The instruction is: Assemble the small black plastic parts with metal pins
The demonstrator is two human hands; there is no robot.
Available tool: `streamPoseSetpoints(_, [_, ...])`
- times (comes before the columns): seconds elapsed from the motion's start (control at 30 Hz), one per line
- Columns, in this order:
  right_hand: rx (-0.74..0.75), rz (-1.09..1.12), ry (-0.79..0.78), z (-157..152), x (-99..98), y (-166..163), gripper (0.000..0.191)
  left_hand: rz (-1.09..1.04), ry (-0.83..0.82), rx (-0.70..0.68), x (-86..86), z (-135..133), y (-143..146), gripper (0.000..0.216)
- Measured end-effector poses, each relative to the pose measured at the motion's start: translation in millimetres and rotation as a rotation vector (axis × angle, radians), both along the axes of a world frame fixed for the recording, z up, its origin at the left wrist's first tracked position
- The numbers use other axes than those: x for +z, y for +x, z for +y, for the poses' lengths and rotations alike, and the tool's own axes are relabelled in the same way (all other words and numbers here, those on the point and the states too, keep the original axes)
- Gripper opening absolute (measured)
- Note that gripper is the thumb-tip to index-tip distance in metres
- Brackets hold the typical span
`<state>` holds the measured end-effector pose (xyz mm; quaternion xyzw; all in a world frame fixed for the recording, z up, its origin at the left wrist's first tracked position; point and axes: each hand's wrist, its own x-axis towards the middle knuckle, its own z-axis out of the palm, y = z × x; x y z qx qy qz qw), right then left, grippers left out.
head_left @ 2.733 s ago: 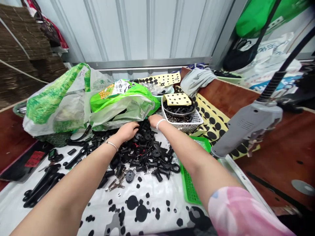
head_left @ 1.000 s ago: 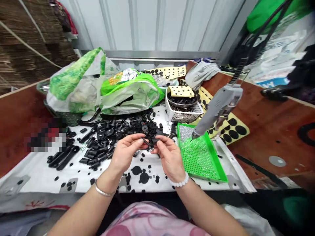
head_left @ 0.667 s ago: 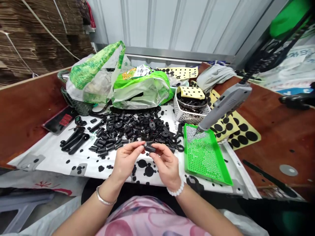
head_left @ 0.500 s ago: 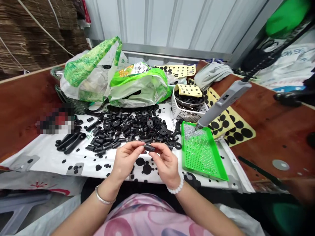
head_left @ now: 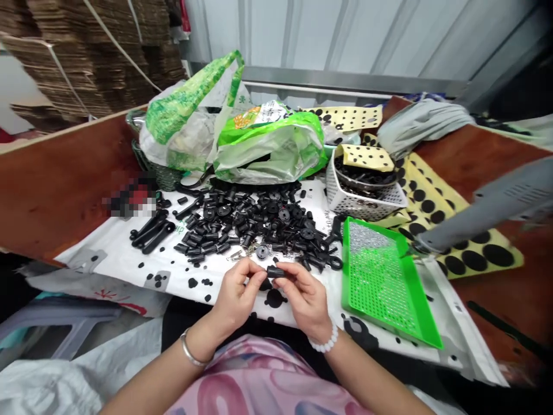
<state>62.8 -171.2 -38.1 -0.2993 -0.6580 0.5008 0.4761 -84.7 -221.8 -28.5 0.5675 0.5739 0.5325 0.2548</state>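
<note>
A short black plastic cylinder [head_left: 275, 271] is held level above the front of the white-covered table. My right hand [head_left: 306, 297] grips its right end between thumb and fingers. The pinched fingertips of my left hand [head_left: 239, 293] meet its left end; any small part between them is hidden. Just beyond my hands lies a heap of black plastic parts [head_left: 216, 216], with cylinders, discs and ring-ended pieces. A grey disc [head_left: 262, 251] rests at the heap's near edge. Right of my hands is a green perforated tray [head_left: 378, 288] with small silvery pieces [head_left: 369, 237] at its far end.
A grey electric screwdriver [head_left: 488, 202] hangs over the tray's right side. Behind the tray stands a white basket [head_left: 358, 199] of dark parts, beside yellow sheets of black dots [head_left: 470, 248]. Green-and-white plastic bags [head_left: 268, 150] fill the back. Black handles [head_left: 151, 233] lie at left.
The view has turned to the right, so table items sit further right or nearer. The screwdriver has swung away from over the silvery pieces to the tray's right edge. Both hands stay at the cylinder.
</note>
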Motion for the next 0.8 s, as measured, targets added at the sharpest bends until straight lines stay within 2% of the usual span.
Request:
streamPoseSetpoints(0.07, [0.07,0.079,-0.264,-3,-1.5,-4,0.018,0.165,0.139,0.02,-5.5,-2,-3,0.012])
streamPoseSetpoints(0.13, [0.145,0.148,-0.429,-5,-2.5,-6,0.019,0.293,0.258,0.015,-10.5,-3,-6,0.007])
streamPoseSetpoints(0.23, [0.222,0.198,-0.542,-7,-3.8,-4,0.019,0.387,0.369,-0.008,-15.2,-4,-9,0.005])
streamPoseSetpoints(0.3, [0.226,0.173,-0.535,-7,-4.4,-2,0.018,0.401,0.386,-0.014,-16.9,-5,-10,0.006])
streamPoseSetpoints(0.47, [0.166,0.075,-0.346,-12,-3.9,-1,0.017,0.323,0.286,-0.013,-16.8,-10,-11,0.009])
streamPoseSetpoints(0.6, [0.152,0.024,-0.158,-16,-3.9,-1,0.02,0.175,0.103,-0.081,-9.4,-17,-11,0.013])
streamPoseSetpoints(0.7, [0.142,-0.059,0.067,-15,-4.2,0,0.027,0.058,-0.018,-0.112,-4.4,-22,-10,0.02])
streamPoseSetpoints(0.8, [0.126,-0.127,0.324,-13,-3.4,2,0.032,0.04,-0.072,-0.071,-4.5,-23,-9,0.03])
